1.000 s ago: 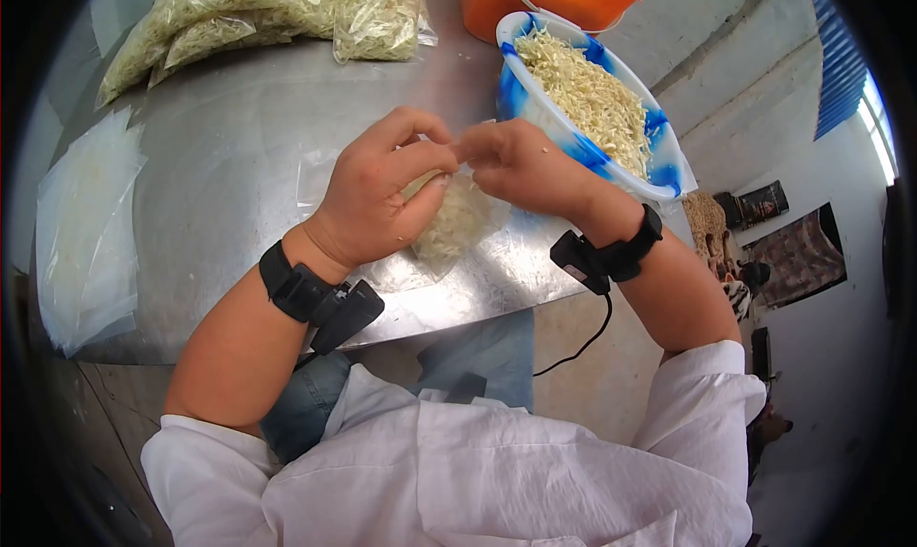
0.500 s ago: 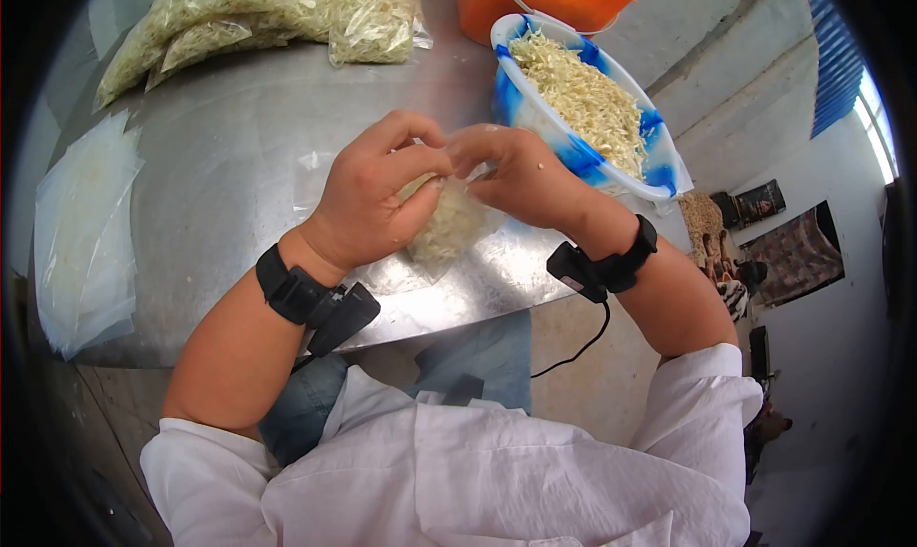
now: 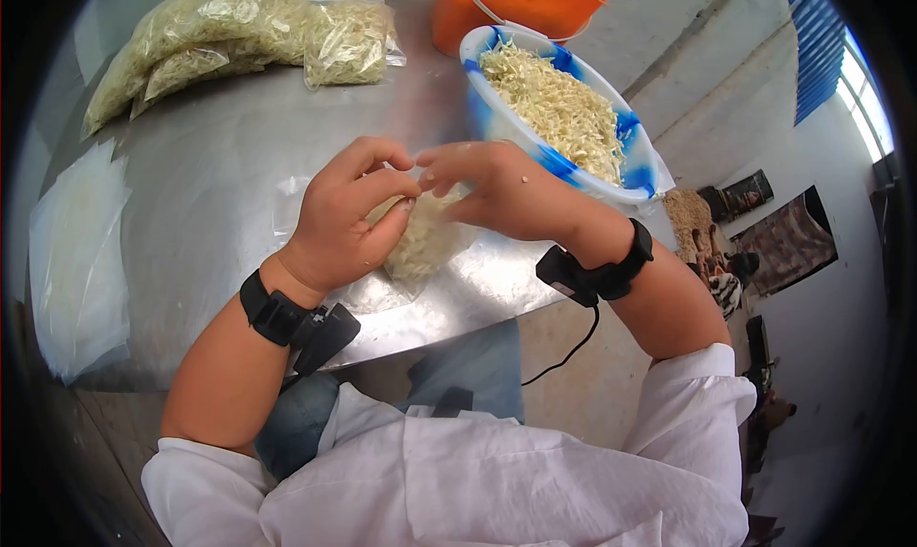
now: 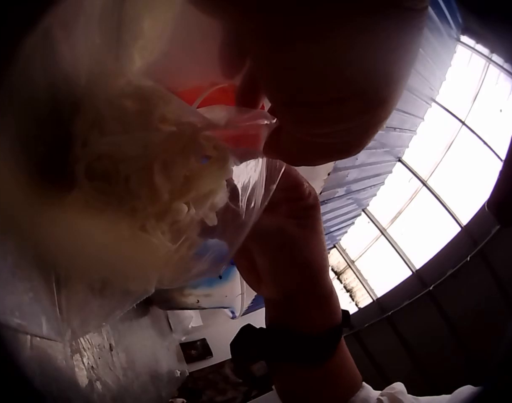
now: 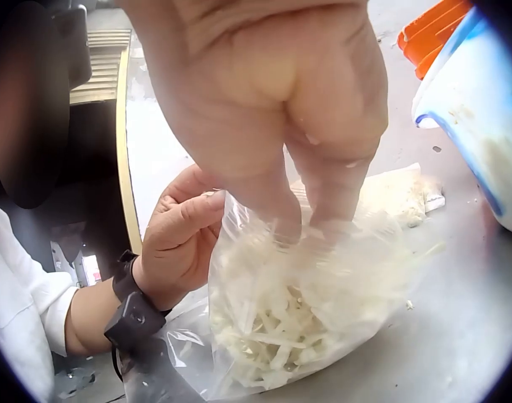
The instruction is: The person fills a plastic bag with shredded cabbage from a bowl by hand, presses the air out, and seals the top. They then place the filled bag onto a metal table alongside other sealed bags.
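A clear plastic bag (image 3: 415,246) of pale shredded pieces stands at the metal table's near edge, between the two hands. The left hand (image 3: 349,213) pinches the bag's rim between thumb and fingers, as the right wrist view also shows at the left hand (image 5: 185,231). The right hand (image 3: 506,189) is at the bag's mouth; in the right wrist view its extended fingers (image 5: 323,189) reach down into the bag (image 5: 277,336), over the shreds. Dark and blurred, the bag (image 4: 147,185) fills much of the left wrist view.
A blue-and-white basin (image 3: 492,93) heaped with shreds is beyond the right hand, beside an orange bucket (image 3: 525,7). Filled bags (image 3: 220,26) lie at the table's far left. Flat empty bags (image 3: 81,260) are stacked on the left of the metal table (image 3: 201,193).
The right hand's fingers have spread and straightened at the bag's mouth. The left hand keeps its pinch on the rim. The whole head view has shifted slightly, with both hands appearing further left and lower.
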The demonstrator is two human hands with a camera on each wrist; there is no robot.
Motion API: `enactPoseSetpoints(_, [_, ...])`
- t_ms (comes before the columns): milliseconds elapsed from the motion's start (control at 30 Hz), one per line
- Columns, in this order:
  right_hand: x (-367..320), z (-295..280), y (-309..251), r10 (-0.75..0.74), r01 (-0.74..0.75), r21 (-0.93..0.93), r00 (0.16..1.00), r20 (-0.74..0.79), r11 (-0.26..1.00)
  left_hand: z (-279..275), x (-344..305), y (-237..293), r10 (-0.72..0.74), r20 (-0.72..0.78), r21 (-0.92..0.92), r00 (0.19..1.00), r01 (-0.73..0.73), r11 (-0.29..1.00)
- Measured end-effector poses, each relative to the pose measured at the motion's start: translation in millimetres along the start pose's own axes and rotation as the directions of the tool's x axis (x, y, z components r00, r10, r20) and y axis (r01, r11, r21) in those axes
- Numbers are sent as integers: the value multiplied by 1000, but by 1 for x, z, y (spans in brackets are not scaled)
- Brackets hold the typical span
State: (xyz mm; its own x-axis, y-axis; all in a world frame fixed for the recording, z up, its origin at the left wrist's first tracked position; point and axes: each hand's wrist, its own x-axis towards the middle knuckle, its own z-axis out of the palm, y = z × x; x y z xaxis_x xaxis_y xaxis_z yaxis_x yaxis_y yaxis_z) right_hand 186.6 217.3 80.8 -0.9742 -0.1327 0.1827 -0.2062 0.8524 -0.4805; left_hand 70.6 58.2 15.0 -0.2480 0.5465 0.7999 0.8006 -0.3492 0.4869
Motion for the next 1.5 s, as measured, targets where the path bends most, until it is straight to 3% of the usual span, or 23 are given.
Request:
enactPoseSetpoints(33, [0, -6, -1, 0, 0, -2, 1000, -1, 1000, 0, 0, 0, 7, 2, 6, 1000, -7, 1000])
enactPoseSetpoints(100, [0, -24, -8, 172, -162, 142, 984, -56, 976, -1, 0, 0, 14, 3, 11, 1000, -14, 1000])
enactPoseSetpoints(267, [1, -87, 18, 354, -321, 200, 921, -162, 926, -3, -1, 1, -30, 55, -8, 998, 30, 1000])
enactPoseSetpoints(367, [3, -127, 64, 386, -364, 136, 895, -222, 921, -2, -2, 0, -33, 51, -6, 998, 33, 999])
enactPoseSetpoints(433, [6, -146, 88, 458, -485, -253, 875, -158, 837, -1, -3, -1, -37, 50, -6, 998, 38, 999])
enactPoseSetpoints(633, [28, -146, 130, 532, -440, -568, 847, -5, 696, -1, -2, 0, -47, 50, -23, 998, 48, 999])
enactPoseSetpoints(767, [54, -138, 140, 610, -467, -613, 792, 32, 637, -3, -1, 1, -41, 60, -12, 997, 42, 999])
enactPoseSetpoints(900, [73, -130, 137, 601, -446, -648, 799, 22, 617, 0, 1, 2, -28, -7, -17, 1000, 28, 999])
enactPoseSetpoints(967, [79, -128, 138, 669, -478, -664, 742, 45, 575, 1, 1, 1, -15, -7, -15, 1000, 15, 1000])
enactPoseSetpoints(1100, [87, -120, 153, 646, -455, -667, 761, 52, 590, 1, 0, 1, -13, -14, -14, 1000, 13, 1000])
enactPoseSetpoints(1167, [88, -112, 148, 704, -499, -652, 706, 76, 571, -2, -1, 1, -13, 58, -14, 998, 14, 1000])
enactPoseSetpoints(1300, [87, -102, 147, 716, -513, -646, 694, 75, 565, -1, 0, 0, 10, 45, -17, 999, -9, 1000])
enactPoseSetpoints(1500, [87, -90, 163, 649, -367, -692, 737, 192, 621, -2, 0, -2, 24, 39, 16, 999, -25, 1000])
